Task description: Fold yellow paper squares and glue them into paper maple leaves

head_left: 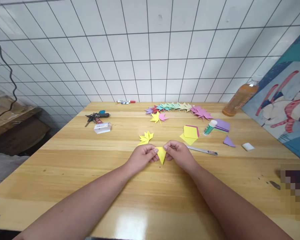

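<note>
Between my two hands is a small piece of folded yellow paper [161,154], its point facing down toward me. My left hand [145,154] pinches its left upper edge between thumb and fingers. On the other side, my right hand [177,152] grips the right upper edge the same way. Just beyond my left hand lies a cluster of folded yellow paper points [146,137]. A metal ruler or blade strip [202,150] lies right of my right hand, its near end partly hidden. Loose yellow paper squares [190,133] rest behind it, over a pink sheet.
Folded paper chains [175,106] line the back of the wooden table [102,186], with a yellow-pink piece [158,117] before them. Rightward stand a glue stick [210,127] and a bottle [241,97], near purple paper [222,125] and an eraser [248,146]. Keys [96,117], a small box [102,128] and a marker [126,102] lie left.
</note>
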Action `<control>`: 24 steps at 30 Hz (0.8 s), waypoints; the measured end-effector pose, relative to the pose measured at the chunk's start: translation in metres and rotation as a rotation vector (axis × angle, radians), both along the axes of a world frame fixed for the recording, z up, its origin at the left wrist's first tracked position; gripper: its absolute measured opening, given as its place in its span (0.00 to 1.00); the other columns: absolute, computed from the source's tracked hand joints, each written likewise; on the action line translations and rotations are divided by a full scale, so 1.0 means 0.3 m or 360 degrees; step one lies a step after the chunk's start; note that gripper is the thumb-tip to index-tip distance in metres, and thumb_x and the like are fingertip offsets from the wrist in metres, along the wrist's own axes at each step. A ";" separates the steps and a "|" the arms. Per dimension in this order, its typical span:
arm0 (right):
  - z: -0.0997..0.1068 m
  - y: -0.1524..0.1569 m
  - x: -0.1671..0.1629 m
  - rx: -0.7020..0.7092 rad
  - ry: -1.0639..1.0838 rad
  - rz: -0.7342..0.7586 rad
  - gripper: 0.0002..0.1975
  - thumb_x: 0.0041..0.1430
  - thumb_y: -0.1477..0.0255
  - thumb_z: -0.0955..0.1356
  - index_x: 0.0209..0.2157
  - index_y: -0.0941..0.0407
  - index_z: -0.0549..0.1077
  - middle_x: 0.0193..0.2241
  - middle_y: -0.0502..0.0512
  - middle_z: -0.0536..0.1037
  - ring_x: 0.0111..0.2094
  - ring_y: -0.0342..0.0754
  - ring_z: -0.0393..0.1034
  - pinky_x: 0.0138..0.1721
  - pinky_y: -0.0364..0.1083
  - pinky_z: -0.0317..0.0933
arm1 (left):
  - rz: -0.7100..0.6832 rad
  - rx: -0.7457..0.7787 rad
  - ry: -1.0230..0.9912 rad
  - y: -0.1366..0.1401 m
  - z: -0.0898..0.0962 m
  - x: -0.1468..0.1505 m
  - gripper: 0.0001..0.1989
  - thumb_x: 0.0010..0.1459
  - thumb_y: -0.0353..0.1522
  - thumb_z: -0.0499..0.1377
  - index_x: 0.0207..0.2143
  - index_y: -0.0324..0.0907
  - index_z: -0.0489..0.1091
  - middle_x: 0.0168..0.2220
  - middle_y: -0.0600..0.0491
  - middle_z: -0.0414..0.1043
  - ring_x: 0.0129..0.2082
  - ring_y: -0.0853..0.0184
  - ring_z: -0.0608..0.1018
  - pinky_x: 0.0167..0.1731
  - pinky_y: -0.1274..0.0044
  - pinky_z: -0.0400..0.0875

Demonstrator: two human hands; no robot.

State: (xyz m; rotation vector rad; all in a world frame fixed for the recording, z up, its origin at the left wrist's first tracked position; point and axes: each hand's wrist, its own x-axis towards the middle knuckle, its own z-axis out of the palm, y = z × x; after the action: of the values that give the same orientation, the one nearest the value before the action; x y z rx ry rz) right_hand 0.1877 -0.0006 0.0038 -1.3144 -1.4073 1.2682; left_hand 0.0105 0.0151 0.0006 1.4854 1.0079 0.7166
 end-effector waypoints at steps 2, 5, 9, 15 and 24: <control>-0.001 -0.004 -0.003 0.0144 -0.0123 0.0044 0.15 0.50 0.64 0.67 0.39 0.56 0.70 0.29 0.51 0.72 0.28 0.43 0.68 0.29 0.43 0.66 | 0.0054 -0.0031 -0.0027 0.000 -0.002 -0.001 0.17 0.54 0.43 0.56 0.25 0.37 0.68 0.23 0.52 0.72 0.23 0.72 0.73 0.26 0.80 0.68; -0.005 -0.011 -0.010 0.0461 -0.0461 0.0094 0.23 0.46 0.71 0.69 0.47 0.53 0.67 0.37 0.53 0.73 0.31 0.43 0.68 0.34 0.44 0.64 | 0.0089 -0.0053 -0.0031 -0.002 -0.004 0.000 0.17 0.54 0.44 0.56 0.25 0.37 0.67 0.23 0.52 0.72 0.22 0.72 0.73 0.27 0.79 0.69; -0.010 -0.014 -0.011 0.0633 -0.0744 0.0135 0.17 0.47 0.75 0.66 0.42 0.53 0.70 0.35 0.52 0.74 0.29 0.43 0.67 0.33 0.44 0.61 | 0.0063 0.0018 -0.0014 -0.007 -0.008 0.004 0.17 0.53 0.44 0.56 0.26 0.38 0.68 0.24 0.52 0.73 0.22 0.72 0.73 0.27 0.79 0.68; -0.009 -0.016 0.005 0.0541 -0.0853 0.0027 0.28 0.48 0.79 0.61 0.53 0.51 0.63 0.20 0.45 0.69 0.21 0.42 0.62 0.25 0.41 0.55 | 0.0084 0.0038 -0.0013 -0.010 -0.014 0.005 0.15 0.52 0.42 0.58 0.26 0.38 0.67 0.24 0.52 0.73 0.23 0.71 0.73 0.27 0.79 0.68; -0.008 -0.019 -0.027 0.0412 -0.0655 0.0051 0.11 0.53 0.72 0.62 0.38 0.52 0.70 0.22 0.47 0.72 0.22 0.43 0.64 0.24 0.41 0.56 | 0.0224 0.0021 -0.0069 -0.005 -0.021 0.006 0.15 0.53 0.37 0.56 0.43 0.42 0.66 0.25 0.56 0.70 0.24 0.69 0.76 0.19 0.82 0.62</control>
State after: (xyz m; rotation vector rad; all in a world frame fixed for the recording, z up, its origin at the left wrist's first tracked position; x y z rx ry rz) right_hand 0.1796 -0.0064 0.0015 -1.4250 -1.8143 0.8247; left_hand 0.0123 0.0135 -0.0056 1.4146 1.0842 0.8537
